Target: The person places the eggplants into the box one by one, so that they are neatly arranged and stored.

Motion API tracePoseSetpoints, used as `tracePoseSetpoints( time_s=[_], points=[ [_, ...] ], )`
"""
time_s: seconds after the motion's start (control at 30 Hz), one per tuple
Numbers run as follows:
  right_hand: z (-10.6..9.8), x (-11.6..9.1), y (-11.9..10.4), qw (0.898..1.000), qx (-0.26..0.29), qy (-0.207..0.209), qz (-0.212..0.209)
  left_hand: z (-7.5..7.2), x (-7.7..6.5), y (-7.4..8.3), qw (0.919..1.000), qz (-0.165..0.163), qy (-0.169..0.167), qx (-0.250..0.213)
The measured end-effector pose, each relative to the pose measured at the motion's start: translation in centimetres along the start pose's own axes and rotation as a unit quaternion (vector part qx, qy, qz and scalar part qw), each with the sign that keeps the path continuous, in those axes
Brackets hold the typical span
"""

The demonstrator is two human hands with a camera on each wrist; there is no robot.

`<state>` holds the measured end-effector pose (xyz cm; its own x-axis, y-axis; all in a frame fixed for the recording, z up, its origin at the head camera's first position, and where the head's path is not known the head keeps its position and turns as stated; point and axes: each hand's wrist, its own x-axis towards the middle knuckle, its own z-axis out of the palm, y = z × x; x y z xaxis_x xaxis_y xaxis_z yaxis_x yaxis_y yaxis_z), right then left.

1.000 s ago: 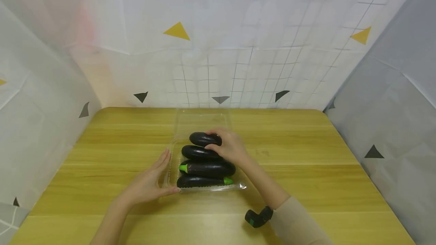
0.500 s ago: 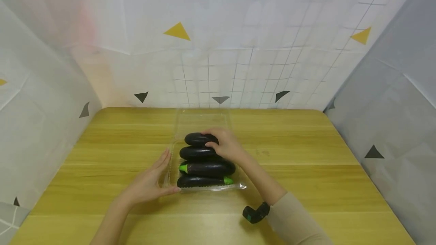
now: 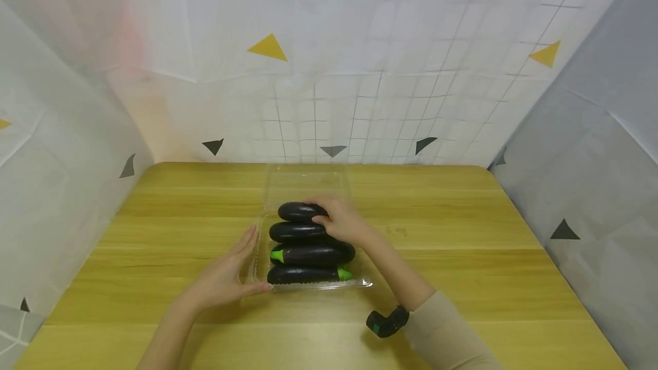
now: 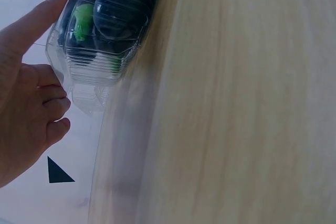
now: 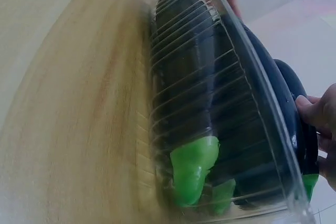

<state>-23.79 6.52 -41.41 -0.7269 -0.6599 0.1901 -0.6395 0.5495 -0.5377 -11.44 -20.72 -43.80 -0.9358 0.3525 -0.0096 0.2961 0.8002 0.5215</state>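
A hinged clear plastic box (image 3: 366, 278) holds several dark eggplants in a row, two showing green stem ends in the head view. My right hand (image 3: 346, 224) grips the right part of the farthest eggplant (image 3: 295, 211), its thumb on the near side. Right before that one lies another eggplant (image 3: 293, 232). In the right wrist view the nearest eggplant (image 5: 184, 77) shows through the ribbed front wall, and my right thumb (image 5: 310, 111) presses on the dark skin beyond. My left hand (image 4: 26, 98) holds the box's left front corner, thumb along the front and fingers along the left side.
The box's clear lid (image 3: 308, 183) is folded back toward the far wall. A black wrist device (image 3: 386, 322) hangs at my right sleeve (image 3: 444, 330) above the wooden table (image 3: 462, 233). White sheets (image 3: 329, 107) with triangular marks enclose the back and sides.
My right hand has shifted the farthest eggplant slightly left and toward me, settling it in the row. The eggplant before it has also slid a little left. My left hand has stayed put.
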Motion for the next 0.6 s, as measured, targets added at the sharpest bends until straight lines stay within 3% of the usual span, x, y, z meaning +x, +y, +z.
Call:
tracePoseSetpoints(
  time_s=[0.27,0.5,0.6],
  points=[
    [-1.1,-0.1,0.2,0.996,0.071,-0.045,0.007,0.0,0.0,0.0,1.0,0.002,0.003,0.001],
    [-1.4,-0.3,0.2,0.999,0.026,-0.039,-0.022,-0.1,-0.1,0.1,1.0,0.002,0.0,-0.003],
    [-1.1,-0.3,0.1,0.998,0.044,-0.036,-0.004,-0.2,-0.1,0.2,1.0,0.001,-0.001,-0.004]
  ],
)
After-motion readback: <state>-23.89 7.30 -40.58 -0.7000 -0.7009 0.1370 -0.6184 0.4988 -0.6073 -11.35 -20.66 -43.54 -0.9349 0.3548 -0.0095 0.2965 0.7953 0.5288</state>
